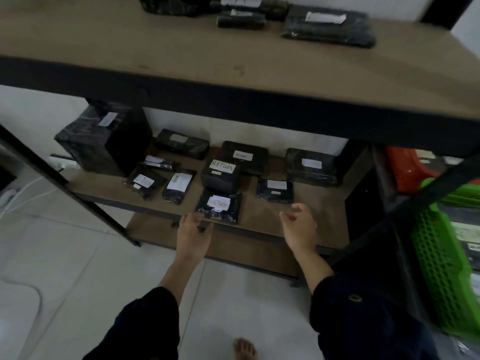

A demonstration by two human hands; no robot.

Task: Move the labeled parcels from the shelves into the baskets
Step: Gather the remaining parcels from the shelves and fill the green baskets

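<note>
Both hands reach toward the lower shelf point(259, 216), the left hand point(193, 233) with fingers curled at its front edge touching the front parcel point(219, 206), the right hand point(298, 227) open and empty beside it, baskets point(441, 268) right of the shelf.

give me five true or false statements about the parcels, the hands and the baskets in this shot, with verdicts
1. A black plastic-wrapped parcel with a white label reading RETURN sits on the middle brown shelf board. True.
2. The right hand grips a parcel. False: it is open, holding nothing.
3. The left hand is at the front edge of the shelf, just below a flat black parcel with a white label. True.
4. The green perforated plastic basket stands left of the shelves. False: it stands on the right.
5. The top shelf holds no parcels. False: several black parcels lie there, including a flat black labelled one.
</note>
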